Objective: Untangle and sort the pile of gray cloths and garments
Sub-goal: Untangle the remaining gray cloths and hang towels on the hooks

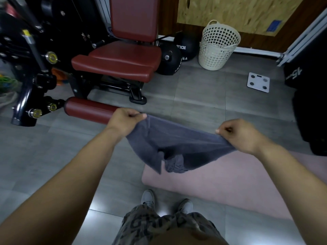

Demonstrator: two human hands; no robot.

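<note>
Both hands hold a dark gray terry towel (177, 138) stretched in the air over the left end of the pink floor mat (230, 179). The left hand (123, 119) and right hand (237, 135) each pinch an upper corner. A crumpled gray cloth (174, 164) shows at the towel's lower edge, above the mat. A cream perforated plastic basket (217, 55) stands well beyond the mat.

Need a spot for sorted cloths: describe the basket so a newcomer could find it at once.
Look past the red-padded gym machine to the back wall with its wooden board. Right of the black medicine balls, a cream plastic basket stands on the gray floor. It alone is tall, perforated all over, with loop handles.
</note>
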